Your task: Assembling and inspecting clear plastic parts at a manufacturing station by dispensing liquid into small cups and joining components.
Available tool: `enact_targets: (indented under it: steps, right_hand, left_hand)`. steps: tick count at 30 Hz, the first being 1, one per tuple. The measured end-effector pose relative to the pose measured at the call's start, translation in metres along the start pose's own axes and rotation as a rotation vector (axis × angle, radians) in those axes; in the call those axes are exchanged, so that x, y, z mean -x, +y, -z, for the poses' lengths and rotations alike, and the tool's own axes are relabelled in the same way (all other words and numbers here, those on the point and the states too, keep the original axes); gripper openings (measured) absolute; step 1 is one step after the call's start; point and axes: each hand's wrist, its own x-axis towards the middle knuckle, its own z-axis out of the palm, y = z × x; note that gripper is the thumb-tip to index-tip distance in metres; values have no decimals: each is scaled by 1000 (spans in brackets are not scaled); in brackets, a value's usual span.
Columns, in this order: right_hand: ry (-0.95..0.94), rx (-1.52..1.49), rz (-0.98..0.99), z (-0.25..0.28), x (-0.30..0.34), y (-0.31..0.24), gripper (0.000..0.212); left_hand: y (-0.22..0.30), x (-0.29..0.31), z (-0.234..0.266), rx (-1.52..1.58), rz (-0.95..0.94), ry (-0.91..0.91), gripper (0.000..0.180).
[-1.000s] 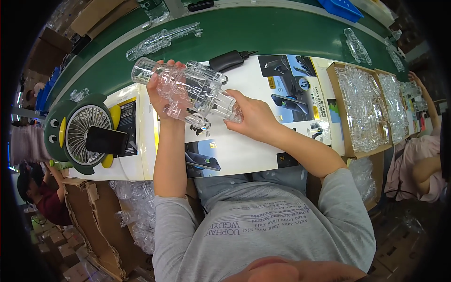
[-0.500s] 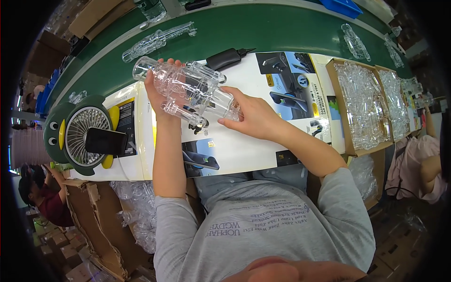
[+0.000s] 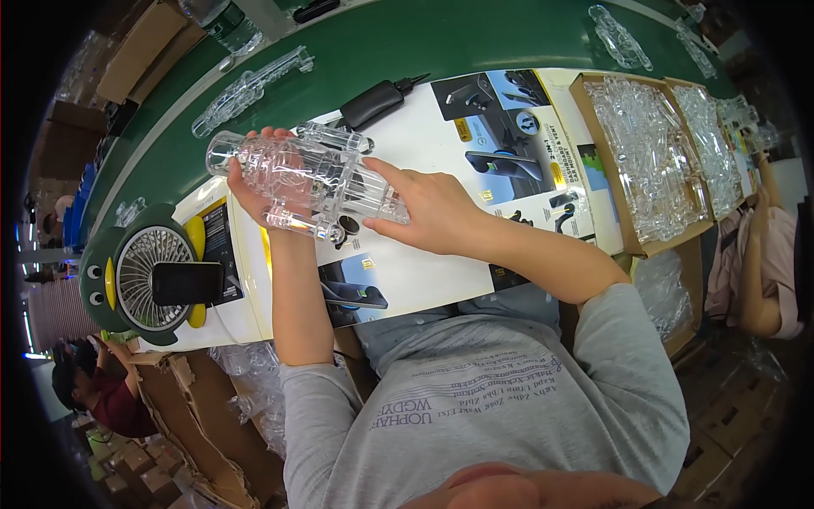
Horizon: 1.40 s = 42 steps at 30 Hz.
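Above the printed sheet point(image 3: 398, 280), a clear plastic assembly point(image 3: 318, 174) lies tilted across both my hands. It has a wide cylinder in the middle and narrower tubes along its sides. My left hand point(image 3: 259, 191) wraps its far-left part from below, with fingertips showing behind the cylinder and the thumb in front. At its right end, my right hand point(image 3: 437, 208) closes round the cylinder, thumb and fingers on opposite sides. A black device with a short cable point(image 3: 373, 104) lies just beyond the assembly. Farther left is a long clear plastic piece point(image 3: 250, 92).
A green penguin-shaped fan point(image 3: 102, 276) stands at left with a phone point(image 3: 186, 282) against it. Cardboard trays of clear parts point(image 3: 649, 161) point(image 3: 710, 144) sit at right. More clear pieces point(image 3: 619, 38) and a water bottle point(image 3: 222, 25) are on the green table. Another person point(image 3: 767, 254) sits at right.
The whole view has shifted slightly. Both hands keep hold of the clear plastic assembly, which now lies closer to level, its right end less lowered.
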Motion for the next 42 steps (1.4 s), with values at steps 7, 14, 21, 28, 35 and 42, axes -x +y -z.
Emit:
enact_targets:
  steps: [7,14,21,28,35,42]
  right_hand:
    - [-44,38,-40,9,0,1,66]
    - [112,98,14,9,-2,9,61]
    - [430,288,202,18,-8,23,56]
    - [524,366,250,27,-12,31,57]
    - [514,264,39,48,-25,46,56]
    - [345,230,-437,117,-69,103,68]
  left_hand:
    - [-7,-6,8,42,47,-37,42]
    - [-3,-4,1,-29,94,-112,54]
    - [4,-9,9,-317,69,-130,61]
    - [5,-13,21,-391,85,-127,63]
    - [0,-17,16,-348,29,-3,56]
    - [1,-22,22,-299,2,57,41]
